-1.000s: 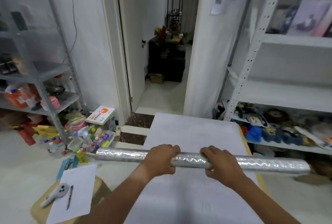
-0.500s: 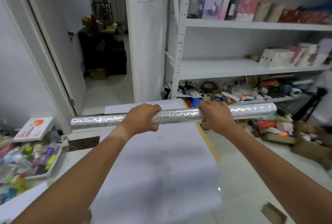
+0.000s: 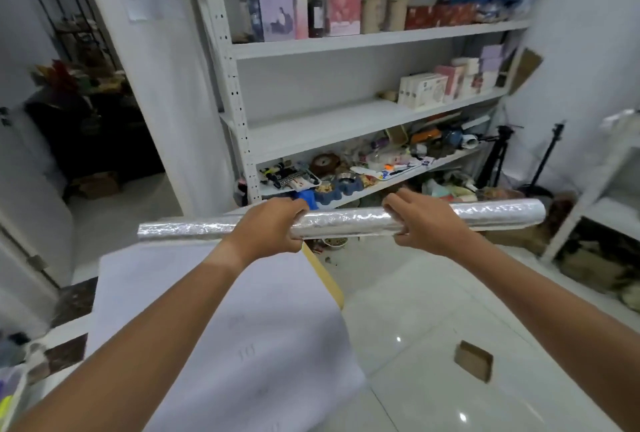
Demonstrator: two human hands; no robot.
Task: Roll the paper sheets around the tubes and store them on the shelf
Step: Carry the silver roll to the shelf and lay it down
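Note:
A long silver foil-wrapped tube (image 3: 346, 222) is held level in the air in front of me. My left hand (image 3: 268, 227) grips it left of its middle, fingers curled over the top. My right hand (image 3: 420, 223) grips it right of the middle. Below the tube a large white paper sheet (image 3: 214, 320) lies flat on a table with a yellow edge (image 3: 323, 274). The white metal shelf unit (image 3: 346, 123) stands straight ahead; its middle board is bare on the left side.
The top board holds boxes and books (image 3: 311, 12). White and pink boxes (image 3: 446, 83) fill the right of the middle board. Clutter (image 3: 363, 168) covers the lower board. A cardboard piece (image 3: 473, 360) lies on the tiled floor. Tripods (image 3: 498, 158) stand at right, an open doorway (image 3: 86, 140) at left.
I have turned right from the doorway toward the shelf. The tube has lifted off the paper sheet and now hangs in the air, still held in both hands.

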